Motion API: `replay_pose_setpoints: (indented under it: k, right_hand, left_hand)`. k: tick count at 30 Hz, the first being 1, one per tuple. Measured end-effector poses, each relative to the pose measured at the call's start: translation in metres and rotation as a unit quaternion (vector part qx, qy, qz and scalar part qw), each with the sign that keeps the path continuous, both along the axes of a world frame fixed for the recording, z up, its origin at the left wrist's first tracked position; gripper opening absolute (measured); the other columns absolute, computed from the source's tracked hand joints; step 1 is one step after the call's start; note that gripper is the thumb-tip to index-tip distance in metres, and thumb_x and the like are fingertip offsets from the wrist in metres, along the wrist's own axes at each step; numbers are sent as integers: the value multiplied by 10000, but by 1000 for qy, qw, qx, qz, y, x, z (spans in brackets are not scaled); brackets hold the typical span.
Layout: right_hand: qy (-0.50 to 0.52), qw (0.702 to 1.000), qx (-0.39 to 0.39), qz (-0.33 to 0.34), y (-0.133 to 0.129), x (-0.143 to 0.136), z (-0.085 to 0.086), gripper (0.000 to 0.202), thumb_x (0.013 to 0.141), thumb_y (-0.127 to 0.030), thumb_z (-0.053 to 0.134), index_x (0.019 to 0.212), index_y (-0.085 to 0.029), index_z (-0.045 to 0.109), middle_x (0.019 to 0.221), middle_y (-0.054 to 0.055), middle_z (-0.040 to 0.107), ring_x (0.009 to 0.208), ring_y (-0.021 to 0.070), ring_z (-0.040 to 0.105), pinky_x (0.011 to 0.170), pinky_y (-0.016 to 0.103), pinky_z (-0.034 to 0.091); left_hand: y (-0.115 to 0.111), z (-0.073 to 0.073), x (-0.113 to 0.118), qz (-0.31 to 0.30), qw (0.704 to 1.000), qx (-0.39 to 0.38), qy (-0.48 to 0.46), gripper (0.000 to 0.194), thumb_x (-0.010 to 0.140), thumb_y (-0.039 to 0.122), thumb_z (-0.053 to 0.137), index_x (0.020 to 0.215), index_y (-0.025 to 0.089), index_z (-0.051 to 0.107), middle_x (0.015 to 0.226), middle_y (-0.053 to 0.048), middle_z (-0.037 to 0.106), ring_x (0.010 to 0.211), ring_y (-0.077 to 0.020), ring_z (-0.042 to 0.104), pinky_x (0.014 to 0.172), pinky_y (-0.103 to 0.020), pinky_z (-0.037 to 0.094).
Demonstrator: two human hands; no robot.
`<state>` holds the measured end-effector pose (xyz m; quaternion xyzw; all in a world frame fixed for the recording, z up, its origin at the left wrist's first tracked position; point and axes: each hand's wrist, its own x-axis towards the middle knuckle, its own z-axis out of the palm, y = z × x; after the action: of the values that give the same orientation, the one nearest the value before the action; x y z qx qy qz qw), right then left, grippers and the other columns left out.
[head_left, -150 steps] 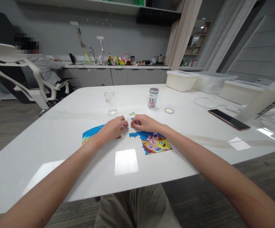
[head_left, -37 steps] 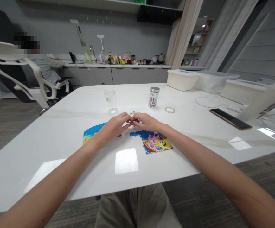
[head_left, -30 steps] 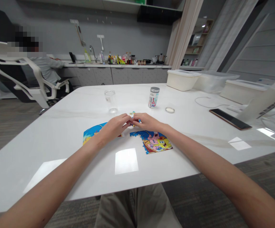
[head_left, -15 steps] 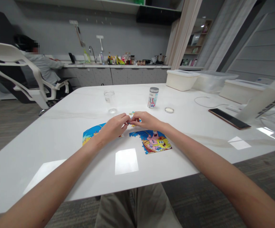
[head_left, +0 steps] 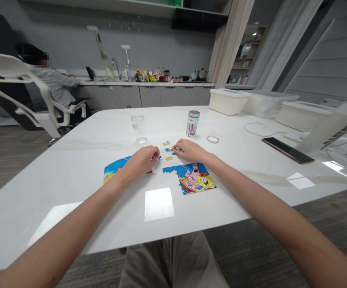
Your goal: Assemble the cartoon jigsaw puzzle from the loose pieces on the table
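My left hand (head_left: 143, 160) is curled, with a small blue jigsaw puzzle piece (head_left: 159, 157) at its fingertips. Under that hand and wrist lies a blue and yellow cartoon picture (head_left: 116, 164), largely covered. My right hand (head_left: 190, 150) reaches down with bent fingers onto a cluster of loose puzzle pieces (head_left: 173, 149); its fingertips are pressed close together at one piece. A single yellow piece (head_left: 168, 158) lies between the hands. Nearer me is a joined puzzle section (head_left: 196, 179) with cartoon figures, its left side jagged.
Behind the pieces stand a clear open jar (head_left: 138, 129) and a printed canister (head_left: 193, 123) with a silver lid. A round lid (head_left: 213, 139) and a phone (head_left: 287, 149) lie to the right, before storage boxes (head_left: 229, 101). A person (head_left: 55, 84) sits far left.
My hands have parted from where they met. The right hand has moved right onto the loose pieces, and the left has drawn slightly left with the blue piece at its fingertips.
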<state>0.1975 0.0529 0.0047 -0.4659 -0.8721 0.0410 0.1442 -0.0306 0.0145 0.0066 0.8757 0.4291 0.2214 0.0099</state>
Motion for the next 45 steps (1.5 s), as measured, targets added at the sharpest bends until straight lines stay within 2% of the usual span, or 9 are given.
replay_pose_setpoints:
  k: [7,12,17,25,29,35,40,45]
  right_hand:
    - [16,1000,-8,-1,0,-1,2,203,877,-233,591,1017,-184,729,1101,104,660,985,220,619,860,314,455]
    - [20,1000,-5,-3,1,-1,2,196,863,-213,606,1005,-179,737,1076,105,669,957,218,625,842,307,456]
    - [18,1000,4,1,0,-1,3,199,863,-186,588,987,-158,740,1027,106,676,909,206,627,821,296,453]
    - [17,1000,-4,-9,-1,-2,4,225,837,-120,570,986,-156,734,1019,108,657,878,188,623,815,281,456]
    - [19,999,6,-28,-1,-2,3,224,828,-116,577,981,-163,734,1041,115,668,928,207,626,836,292,455]
    - [36,998,-28,-33,4,2,5,205,807,-102,622,986,-138,714,927,75,719,792,156,644,725,241,457]
    - [36,998,-32,-41,3,1,5,247,791,-64,600,997,-135,716,937,82,722,821,158,651,738,231,461]
    - [29,997,-26,-65,3,3,4,231,790,-110,599,985,-137,720,942,88,721,836,175,655,736,240,463]
  left_hand:
    - [3,-1,-3,16,1000,3,18,132,810,146,448,804,206,565,724,-26,618,644,-178,579,596,-285,446]
    - [3,-3,-3,5,1000,-1,10,163,831,184,455,821,201,617,748,-38,634,661,-183,590,610,-290,458]
    - [3,-5,-3,-1,1000,-21,17,232,849,166,461,790,201,682,857,-66,665,731,-187,619,678,-302,476]
    - [5,-8,-4,-8,1000,-10,11,224,843,155,493,777,206,702,847,-61,666,697,-171,608,652,-284,473]
    - [3,-6,-3,-6,1000,-11,12,226,841,147,491,783,199,702,848,-62,668,686,-164,604,652,-280,474]
    - [-1,-1,0,20,998,-48,44,255,863,161,458,862,182,712,939,-75,669,785,-176,619,734,-288,484]
    - [-1,0,1,29,997,-55,51,253,868,168,457,869,180,710,946,-76,663,792,-175,611,738,-285,474]
    - [-2,0,1,30,996,-61,50,257,870,152,450,869,172,706,948,-79,659,798,-176,609,746,-291,470]
